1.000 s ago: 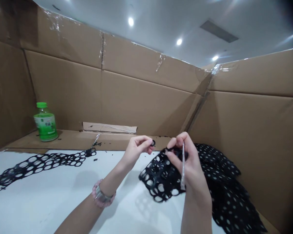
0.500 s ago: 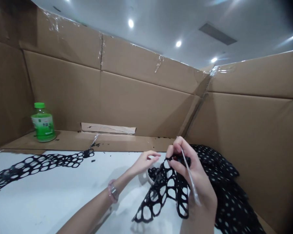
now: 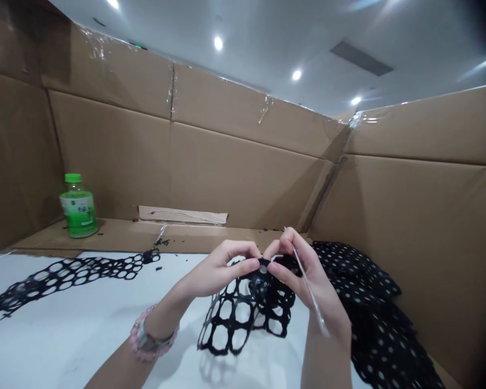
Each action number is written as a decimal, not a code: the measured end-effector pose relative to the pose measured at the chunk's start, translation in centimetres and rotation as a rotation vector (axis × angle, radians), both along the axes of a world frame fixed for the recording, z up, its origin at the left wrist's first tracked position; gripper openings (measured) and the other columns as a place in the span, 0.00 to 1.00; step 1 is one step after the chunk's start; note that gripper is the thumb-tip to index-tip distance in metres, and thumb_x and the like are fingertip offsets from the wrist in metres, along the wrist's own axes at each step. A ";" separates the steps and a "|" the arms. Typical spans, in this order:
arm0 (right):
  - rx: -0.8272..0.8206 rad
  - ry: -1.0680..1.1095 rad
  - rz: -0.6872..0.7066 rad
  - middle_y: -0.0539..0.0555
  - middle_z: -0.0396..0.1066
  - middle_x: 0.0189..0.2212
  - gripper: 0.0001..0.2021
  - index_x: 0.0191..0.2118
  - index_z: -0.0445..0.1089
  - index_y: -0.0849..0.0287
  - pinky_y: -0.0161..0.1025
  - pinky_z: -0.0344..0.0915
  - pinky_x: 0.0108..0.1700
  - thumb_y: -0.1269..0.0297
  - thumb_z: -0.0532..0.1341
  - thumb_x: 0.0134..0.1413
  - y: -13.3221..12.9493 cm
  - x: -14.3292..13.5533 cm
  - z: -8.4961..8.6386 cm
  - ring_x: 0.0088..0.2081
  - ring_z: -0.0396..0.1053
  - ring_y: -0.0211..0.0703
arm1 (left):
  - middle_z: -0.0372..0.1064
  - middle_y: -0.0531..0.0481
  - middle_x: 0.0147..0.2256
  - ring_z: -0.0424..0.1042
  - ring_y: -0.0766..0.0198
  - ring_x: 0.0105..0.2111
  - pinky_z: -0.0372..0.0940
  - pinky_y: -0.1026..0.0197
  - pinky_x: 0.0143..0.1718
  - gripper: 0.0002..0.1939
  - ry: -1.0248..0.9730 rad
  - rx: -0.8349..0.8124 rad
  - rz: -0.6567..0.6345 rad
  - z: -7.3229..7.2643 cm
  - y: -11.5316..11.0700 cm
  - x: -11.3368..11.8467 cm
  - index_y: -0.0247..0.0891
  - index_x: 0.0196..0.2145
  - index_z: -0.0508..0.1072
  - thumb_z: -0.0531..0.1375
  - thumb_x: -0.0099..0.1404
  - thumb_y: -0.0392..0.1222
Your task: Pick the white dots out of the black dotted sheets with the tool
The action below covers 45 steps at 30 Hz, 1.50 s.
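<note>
A black sheet full of round holes (image 3: 261, 290) hangs in a fold over the white tabletop (image 3: 117, 324). My left hand (image 3: 221, 270) pinches its top edge between thumb and forefinger. Close beside it, my right hand (image 3: 308, 281) pinches the same edge, fingertips nearly meeting the left ones. A thin pale stick (image 3: 310, 286) also sits in my right hand, slanting down across the palm; its kind is unclear. More black material is bunched behind the right fingers, partly hidden.
A holed black strip (image 3: 71, 273) lies at left. Black dotted fabric (image 3: 383, 319) is heaped at right. A green bottle (image 3: 79, 208) stands at the back left. Cardboard walls (image 3: 235, 167) enclose the table, with a cardboard strip (image 3: 182, 215) and black scraps (image 3: 162, 243) behind.
My left hand has moved right and up from beside the sheet and now pinches its edge. The sheet has swung left and spread. The bowl seen behind it earlier is now hidden.
</note>
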State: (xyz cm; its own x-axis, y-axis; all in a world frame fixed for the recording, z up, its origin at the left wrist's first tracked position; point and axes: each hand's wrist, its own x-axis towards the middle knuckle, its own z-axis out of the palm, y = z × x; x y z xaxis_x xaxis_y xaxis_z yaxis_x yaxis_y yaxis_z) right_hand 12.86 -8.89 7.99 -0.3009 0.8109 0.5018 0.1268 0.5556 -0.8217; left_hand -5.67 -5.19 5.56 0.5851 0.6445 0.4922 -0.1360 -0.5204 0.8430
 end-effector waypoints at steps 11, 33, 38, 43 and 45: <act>-0.084 0.182 0.136 0.45 0.70 0.28 0.18 0.31 0.54 0.53 0.32 0.60 0.35 0.63 0.67 0.53 0.9 -0.4 -0.7 0.30 0.62 0.35 | 0.58 0.56 0.26 0.57 0.67 0.28 0.56 0.65 0.34 0.14 -0.089 -0.037 -0.024 0.0 0.3 0.5 0.36 0.28 0.66 0.55 0.68 0.48; 0.083 0.098 -0.091 0.44 0.66 0.28 0.16 0.31 0.52 0.53 0.32 0.56 0.30 0.74 0.63 0.51 -0.2 -1.1 -0.5 0.27 0.56 0.34 | 0.74 0.49 0.26 0.72 0.66 0.27 0.68 0.65 0.32 0.13 -0.295 -0.301 0.168 -0.7 -0.4 2.3 0.32 0.28 0.76 0.68 0.54 0.47; 0.018 0.308 -0.012 0.43 0.58 0.23 0.14 0.31 0.53 0.54 0.33 0.48 0.26 0.71 0.61 0.46 0.5 0.4 -0.4 0.25 0.49 0.35 | 0.71 0.53 0.23 0.70 0.68 0.23 0.67 0.65 0.29 0.20 -0.323 -0.379 0.260 -4.0 4.6 3.4 0.33 0.29 0.74 0.66 0.54 0.56; -0.090 0.485 0.153 0.44 0.55 0.21 0.13 0.33 0.53 0.53 0.33 0.44 0.23 0.68 0.61 0.47 -0.1 0.8 -0.1 0.22 0.46 0.35 | 0.71 0.52 0.28 0.72 0.66 0.28 0.69 0.61 0.33 0.13 -0.130 -0.320 0.309 -8.4 7.2 5.7 0.32 0.32 0.73 0.62 0.64 0.47; -0.134 0.483 0.191 0.44 0.56 0.21 0.13 0.33 0.54 0.53 0.32 0.46 0.24 0.67 0.62 0.47 -0.4 0.3 0.0 0.23 0.49 0.35 | 0.73 0.48 0.37 0.73 0.63 0.34 0.71 0.57 0.37 0.11 -0.025 -0.291 0.252 -9.6 6.7 6.9 0.32 0.40 0.73 0.59 0.67 0.45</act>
